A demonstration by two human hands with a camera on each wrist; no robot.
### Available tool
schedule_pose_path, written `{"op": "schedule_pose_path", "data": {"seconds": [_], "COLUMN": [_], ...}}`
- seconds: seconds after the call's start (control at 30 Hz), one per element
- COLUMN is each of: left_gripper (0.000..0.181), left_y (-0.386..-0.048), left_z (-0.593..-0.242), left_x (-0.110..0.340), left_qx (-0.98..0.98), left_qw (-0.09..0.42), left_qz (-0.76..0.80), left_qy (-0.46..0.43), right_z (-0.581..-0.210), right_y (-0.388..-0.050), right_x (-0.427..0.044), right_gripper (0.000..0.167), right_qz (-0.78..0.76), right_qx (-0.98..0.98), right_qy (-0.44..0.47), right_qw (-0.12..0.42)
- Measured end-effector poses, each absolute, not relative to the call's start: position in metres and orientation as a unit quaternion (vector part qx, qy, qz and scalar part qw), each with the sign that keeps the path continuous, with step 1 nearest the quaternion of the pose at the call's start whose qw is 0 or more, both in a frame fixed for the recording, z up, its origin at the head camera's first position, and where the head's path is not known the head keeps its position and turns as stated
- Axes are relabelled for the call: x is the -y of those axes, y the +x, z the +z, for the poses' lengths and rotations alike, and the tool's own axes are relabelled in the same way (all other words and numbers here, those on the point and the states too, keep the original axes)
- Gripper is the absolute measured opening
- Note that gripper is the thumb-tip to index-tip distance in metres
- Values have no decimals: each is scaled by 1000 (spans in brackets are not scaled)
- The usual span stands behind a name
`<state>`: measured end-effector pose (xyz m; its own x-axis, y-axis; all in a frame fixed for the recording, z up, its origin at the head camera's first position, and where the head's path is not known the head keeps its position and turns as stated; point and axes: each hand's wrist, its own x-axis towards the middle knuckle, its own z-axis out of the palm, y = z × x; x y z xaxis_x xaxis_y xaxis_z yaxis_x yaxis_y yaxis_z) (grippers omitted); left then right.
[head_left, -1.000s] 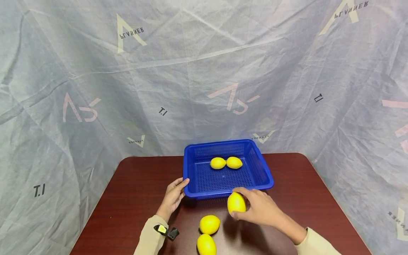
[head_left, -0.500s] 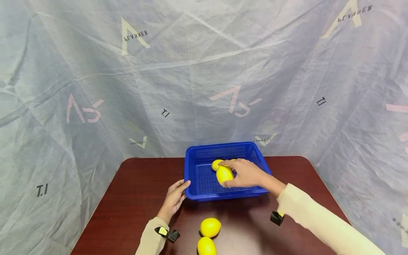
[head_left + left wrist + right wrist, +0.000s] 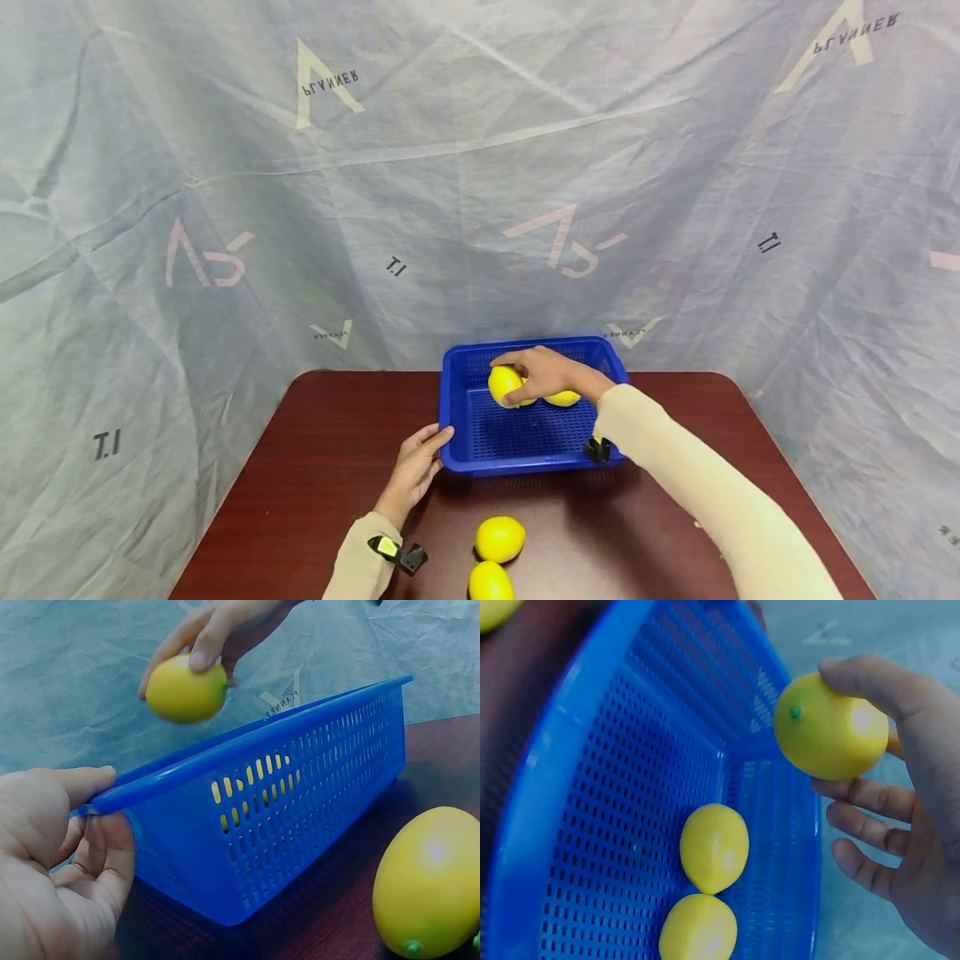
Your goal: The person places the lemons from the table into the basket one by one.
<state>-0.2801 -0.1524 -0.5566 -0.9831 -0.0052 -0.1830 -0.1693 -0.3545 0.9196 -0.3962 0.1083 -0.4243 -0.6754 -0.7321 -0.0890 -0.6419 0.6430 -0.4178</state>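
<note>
Since the earlier frame, the right hand [image 3: 546, 372] has moved further left and up in the head view, and it has carried its held lemon [image 3: 505, 385] toward the back left part of the blue basket [image 3: 487, 467]. The left hand [image 3: 416, 462] remains at the basket's left rim, with thumb above the rim and fingers below it.

As I judge, the work of filling the basket is about half done. Two lemons [image 3: 714, 847] are lying inside, touching each other; the held one is in the air over the basket, not yet released; two more lemons [image 3: 500, 539] wait on the worktop [image 3: 315, 467], at the bottom centre of the head view. The right hand is partly closed: thumb and index finger grip the held lemon, while its other fingers are loosely bent and free of it.

In the left wrist view, the held lemon's long axis is nearly horizontal, with its green stem end toward the right of the frame. In the right wrist view, this end is turned to the left and somewhat toward the camera.
</note>
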Motion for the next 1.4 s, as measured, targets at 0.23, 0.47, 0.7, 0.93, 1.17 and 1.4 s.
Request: {"op": "schedule_pose_path", "data": {"seconds": [0.23, 0.47, 0.7, 0.93, 1.17, 1.4], "left_gripper": [40, 43, 50, 54, 56, 56], "left_y": [-282, -283, -283, -283, -280, -280], "left_z": [-555, -556, -556, -556, -556, -556], "left_x": [156, 159, 156, 152, 153, 156], "left_qx": [-565, -569, -569, -573, -576, -577], "left_qw": [48, 50, 67, 69, 71, 73], "left_qz": [820, 817, 816, 814, 811, 810], "left_qy": [-78, -78, -75, -72, -74, -69], "right_z": [-436, -450, -468, -481, -497, -493], "right_y": [-421, -439, -449, -452, -449, -446], "right_x": [-87, -66, -59, -52, -44, -38], "right_gripper": [74, 74, 71, 71, 66, 63], "right_qz": [-177, -146, -103, -78, -50, -52], "right_qx": [-897, -913, -925, -933, -937, -939], "right_qy": [-376, -346, -329, -314, -311, -307], "right_qw": [149, 160, 159, 160, 154, 148]}}
